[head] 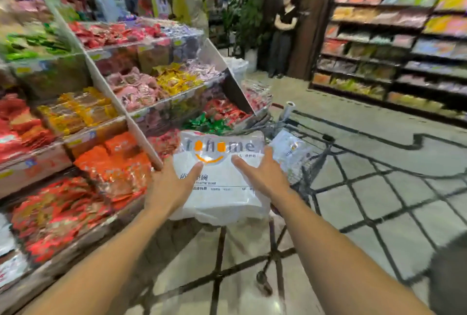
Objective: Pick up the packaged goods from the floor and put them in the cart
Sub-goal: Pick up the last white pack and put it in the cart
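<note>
At six o'clock, both hands, left hand (pixel 171 188) and right hand (pixel 265 175), spread open-fingered against a crinkled white plastic package (pixel 219 188) reading "PLASTIC BOWL", lying atop the wire cart (pixel 310 163); another clear pack (pixel 290 150) sits at one o'clock.

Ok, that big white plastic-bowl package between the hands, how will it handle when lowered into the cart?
The white package probably feels light for its bulk; the label reads plastic bowl. Its glossy wrap sags at the near edge, so the film may slip or crumple under the left hand and right hand. It overhangs the cart, so it could tip off if released early.
</note>
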The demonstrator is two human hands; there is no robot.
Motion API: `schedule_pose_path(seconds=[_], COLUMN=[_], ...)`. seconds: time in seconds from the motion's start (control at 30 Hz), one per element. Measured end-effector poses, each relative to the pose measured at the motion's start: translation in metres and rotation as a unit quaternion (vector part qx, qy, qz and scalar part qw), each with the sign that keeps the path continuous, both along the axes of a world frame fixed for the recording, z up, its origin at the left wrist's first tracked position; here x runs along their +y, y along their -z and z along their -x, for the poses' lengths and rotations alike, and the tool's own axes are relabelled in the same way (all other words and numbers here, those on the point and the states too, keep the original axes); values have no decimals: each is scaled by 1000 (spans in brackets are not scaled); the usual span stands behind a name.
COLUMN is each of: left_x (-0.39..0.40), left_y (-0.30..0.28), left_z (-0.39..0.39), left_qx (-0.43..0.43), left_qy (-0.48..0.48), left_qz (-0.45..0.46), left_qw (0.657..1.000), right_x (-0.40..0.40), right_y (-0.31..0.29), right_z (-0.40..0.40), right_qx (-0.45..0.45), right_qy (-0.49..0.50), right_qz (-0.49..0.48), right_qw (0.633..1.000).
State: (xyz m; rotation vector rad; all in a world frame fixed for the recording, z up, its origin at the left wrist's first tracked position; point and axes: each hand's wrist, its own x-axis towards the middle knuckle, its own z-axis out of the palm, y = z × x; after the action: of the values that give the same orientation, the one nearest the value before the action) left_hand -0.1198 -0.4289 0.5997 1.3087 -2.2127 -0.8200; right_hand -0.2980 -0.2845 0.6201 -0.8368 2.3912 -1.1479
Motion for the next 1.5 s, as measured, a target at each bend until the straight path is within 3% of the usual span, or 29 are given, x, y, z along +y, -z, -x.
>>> schedule_pose_path(seconds=[0.37,0.57,0.77,1.03,1.23,1.37,1.5], left_x=[80,70,21,-33,-52,-51,-36], left_y=[-18,-26,5,64,119,165,210], left_z=[292,392,476,543,561,567,569], left_qx=[28,58,77,79,82,98,100], left_qy=[89,91,70,-13,-116,-170,-238], left_qz=[-21,-25,-41,-99,-154,-204,-316], left_qw=[995,994,994,992,978,959,913], right_x=[110,98,42,-51,-109,-135,-148], right_y=[-17,-25,7,53,120,167,223], right_z=[270,373,460,545,584,604,622], right_qx=[23,39,39,7,-17,-54,-111], right_qy=[88,86,72,1,-92,-178,-256], right_qz=[-1,13,19,3,-35,-63,-110], right_qw=[996,995,996,1000,995,981,954])
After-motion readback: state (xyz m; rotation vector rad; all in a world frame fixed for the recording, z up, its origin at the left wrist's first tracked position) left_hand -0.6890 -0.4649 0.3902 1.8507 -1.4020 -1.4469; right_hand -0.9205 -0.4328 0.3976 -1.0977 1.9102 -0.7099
